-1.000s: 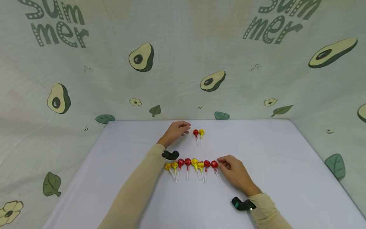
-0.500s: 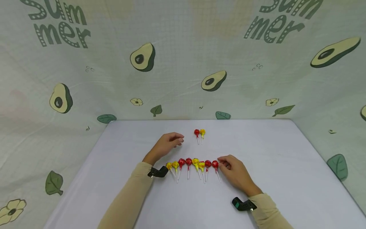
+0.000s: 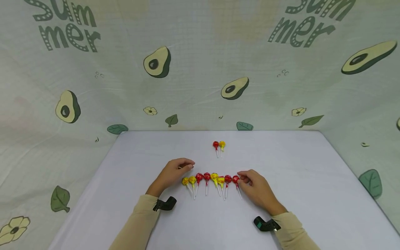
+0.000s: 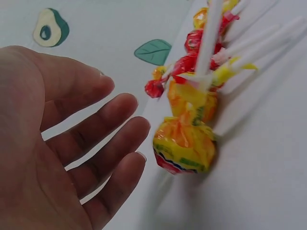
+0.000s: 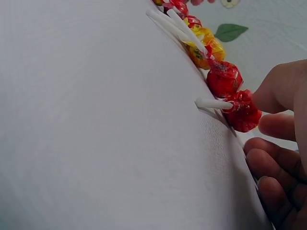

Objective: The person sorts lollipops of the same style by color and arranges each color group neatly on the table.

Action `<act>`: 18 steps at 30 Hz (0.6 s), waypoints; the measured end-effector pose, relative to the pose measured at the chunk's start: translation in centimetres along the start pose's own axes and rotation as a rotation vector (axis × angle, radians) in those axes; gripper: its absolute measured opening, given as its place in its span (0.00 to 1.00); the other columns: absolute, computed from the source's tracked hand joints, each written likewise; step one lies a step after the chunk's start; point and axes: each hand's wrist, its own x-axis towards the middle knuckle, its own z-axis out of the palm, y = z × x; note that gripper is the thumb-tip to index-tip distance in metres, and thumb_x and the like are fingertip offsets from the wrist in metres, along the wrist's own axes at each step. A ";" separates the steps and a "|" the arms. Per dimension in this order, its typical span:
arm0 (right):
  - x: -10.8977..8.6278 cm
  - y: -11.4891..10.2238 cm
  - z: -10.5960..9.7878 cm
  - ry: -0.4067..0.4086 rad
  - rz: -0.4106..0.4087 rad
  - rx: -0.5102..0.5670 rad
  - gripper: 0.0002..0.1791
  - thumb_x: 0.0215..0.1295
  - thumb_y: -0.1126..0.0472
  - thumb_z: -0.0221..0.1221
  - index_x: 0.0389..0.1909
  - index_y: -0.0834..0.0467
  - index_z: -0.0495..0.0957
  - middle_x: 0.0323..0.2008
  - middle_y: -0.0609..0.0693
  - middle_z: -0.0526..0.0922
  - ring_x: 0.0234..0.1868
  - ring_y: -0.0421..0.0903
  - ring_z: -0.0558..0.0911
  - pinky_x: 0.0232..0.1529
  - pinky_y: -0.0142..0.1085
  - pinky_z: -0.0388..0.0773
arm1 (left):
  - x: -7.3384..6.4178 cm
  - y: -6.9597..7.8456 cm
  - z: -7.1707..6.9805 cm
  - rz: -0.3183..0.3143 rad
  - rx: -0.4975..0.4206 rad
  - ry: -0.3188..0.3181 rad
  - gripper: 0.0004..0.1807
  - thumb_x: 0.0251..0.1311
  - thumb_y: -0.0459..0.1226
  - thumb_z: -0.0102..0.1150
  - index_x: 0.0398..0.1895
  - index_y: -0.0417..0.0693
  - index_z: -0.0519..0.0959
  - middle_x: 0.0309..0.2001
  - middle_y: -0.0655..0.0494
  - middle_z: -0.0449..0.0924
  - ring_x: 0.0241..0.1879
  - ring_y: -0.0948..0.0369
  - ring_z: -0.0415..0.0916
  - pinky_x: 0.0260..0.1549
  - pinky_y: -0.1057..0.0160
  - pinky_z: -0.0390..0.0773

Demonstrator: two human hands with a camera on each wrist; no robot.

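A row of several wrapped lollipops lies on the white table, heads toward the back, in red and yellow. My left hand point(image 3: 173, 173) hovers just left of the row, fingers spread and apart, holding nothing. In the left wrist view its fingertips come near the yellow lollipop point(image 4: 184, 146) at the left end, with a small gap. At the right end, my right hand point(image 3: 257, 189) rests with loosely bent fingers. Thumb and forefinger touch the side of the end red lollipop point(image 5: 243, 112); they do not wrap round it.
Farther back lie a separate red lollipop point(image 3: 216, 144) and a yellow lollipop point(image 3: 222, 144), side by side. The white table point(image 3: 281, 156) ends at a fabric backdrop point(image 3: 193, 69) printed with avocados and leaves. Each wrist carries a black camera, such as the left one point(image 3: 167, 203).
My left hand has drawn back from beside the far pair, down and left to the row's left end. The right hand and the lollipops keep their places.
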 end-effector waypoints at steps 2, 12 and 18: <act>0.0 0.0 0.0 -0.001 -0.005 -0.002 0.15 0.61 0.63 0.66 0.49 0.57 0.84 0.35 0.39 0.79 0.37 0.38 0.77 0.40 0.38 0.76 | -0.6 -0.2 0.2 -0.010 0.006 0.013 0.13 0.71 0.44 0.59 0.52 0.53 0.85 0.47 0.66 0.83 0.45 0.61 0.77 0.46 0.56 0.77; 0.0 0.0 0.0 -0.009 -0.022 -0.018 0.15 0.61 0.62 0.67 0.50 0.57 0.84 0.36 0.40 0.79 0.37 0.38 0.78 0.40 0.39 0.77 | -3.0 -0.7 0.4 -0.029 0.045 0.082 0.10 0.70 0.41 0.61 0.51 0.53 0.85 0.46 0.67 0.82 0.42 0.64 0.77 0.46 0.56 0.78; 0.0 0.0 0.0 -0.004 -0.021 -0.022 0.15 0.61 0.63 0.67 0.49 0.57 0.84 0.36 0.40 0.79 0.38 0.38 0.78 0.40 0.39 0.77 | -3.6 -0.8 0.5 -0.020 0.065 0.096 0.10 0.69 0.39 0.61 0.50 0.52 0.84 0.46 0.65 0.82 0.42 0.64 0.77 0.45 0.57 0.78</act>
